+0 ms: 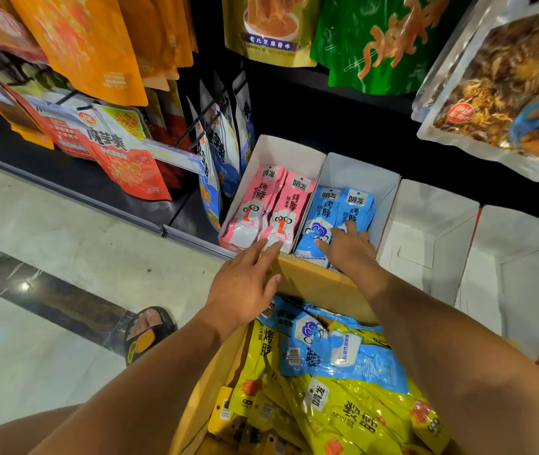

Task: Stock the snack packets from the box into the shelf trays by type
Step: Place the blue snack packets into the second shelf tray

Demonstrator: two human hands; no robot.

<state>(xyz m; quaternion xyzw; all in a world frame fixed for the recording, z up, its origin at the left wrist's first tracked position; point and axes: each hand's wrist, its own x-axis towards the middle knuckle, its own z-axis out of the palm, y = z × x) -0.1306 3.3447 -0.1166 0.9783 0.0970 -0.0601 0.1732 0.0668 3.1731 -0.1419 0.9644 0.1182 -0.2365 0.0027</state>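
With both hands flat, tidy the two filled trays before taking more from the box. Press the blue packets (334,215) down and back toward the rear wall of the second tray (360,172), to stand in one even row. Do the same for the pink packets (261,208) in the first tray (281,152), centre of the frame. Keep colours apart. Better not to push hard: thin card walls, probably easy to bend.

Left hand (245,284): open, fingers straight, tips touching the lower edge of the nearest pink packet, gripping nothing. Right hand (348,249): open too, fingers spread, lying on the blue packets, holding nothing.

Loose blue packets (337,353) and yellow packets (343,408) lying in the cardboard box (320,287), lower middle of the frame, under the forearms. Empty trays (425,231) at centre right, likely for the yellow.
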